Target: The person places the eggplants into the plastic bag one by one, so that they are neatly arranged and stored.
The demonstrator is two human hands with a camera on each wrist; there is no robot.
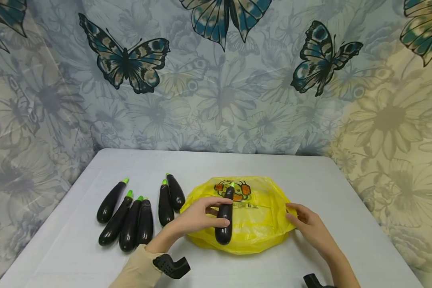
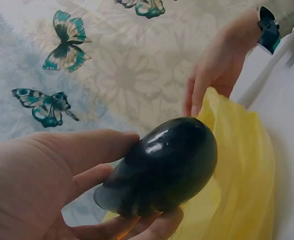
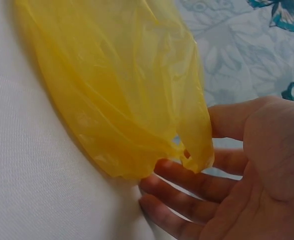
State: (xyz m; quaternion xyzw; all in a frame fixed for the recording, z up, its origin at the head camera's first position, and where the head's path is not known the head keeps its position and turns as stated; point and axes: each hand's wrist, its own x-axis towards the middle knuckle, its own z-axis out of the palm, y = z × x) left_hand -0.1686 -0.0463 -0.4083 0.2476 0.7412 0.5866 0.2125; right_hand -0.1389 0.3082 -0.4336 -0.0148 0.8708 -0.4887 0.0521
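An eggplant (image 1: 224, 218), glossy black with a bright green stem, is gripped between the thumb and fingers of my left hand (image 1: 203, 216). It is held over a yellow plastic bag (image 1: 263, 228) that lies spread on the table with a printed cartoon face. In the left wrist view the eggplant (image 2: 171, 165) shows its rounded end toward the camera. My right hand (image 1: 309, 226) pinches the bag's right edge between thumb and index finger. Close up in the right wrist view, the bag (image 3: 122, 100) bunches at the fingertips, with the other fingers of the right hand (image 3: 246, 170) below it.
On the left of the white table (image 1: 273, 162) lie several more eggplants (image 1: 129, 224) in a loose group. Two others (image 1: 165, 204) lie side by side between that group and the bag. A butterfly-patterned cloth (image 1: 223, 100) hangs behind the table.
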